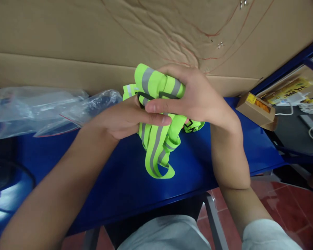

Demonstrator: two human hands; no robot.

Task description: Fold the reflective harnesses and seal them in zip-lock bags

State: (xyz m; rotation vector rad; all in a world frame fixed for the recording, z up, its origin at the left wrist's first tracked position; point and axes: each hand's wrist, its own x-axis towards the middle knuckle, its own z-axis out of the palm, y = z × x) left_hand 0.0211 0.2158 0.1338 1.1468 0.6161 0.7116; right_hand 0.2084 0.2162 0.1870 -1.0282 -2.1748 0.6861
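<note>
A bundle of neon yellow-green straps (155, 146) with grey reflective stripes is gathered between both hands above the blue table. My left hand (130, 116) grips it from the left, the thumb lying across the front and the other fingers mostly hidden behind. My right hand (186, 92) wraps over the upper right part, its thumb pointing left just above the left thumb. Black edging shows near the thumbs. One strap loops down below the hands. Behind the right wrist, another neon piece with black markings (194, 125) is partly hidden.
Clear plastic bags (39, 109) lie at the left of the blue table (135, 187). A small cardboard box (257, 109) stands at the right, near a shelf with a white cable. Cardboard (67, 41) covers the back. Dark equipment with cables sits at the far left.
</note>
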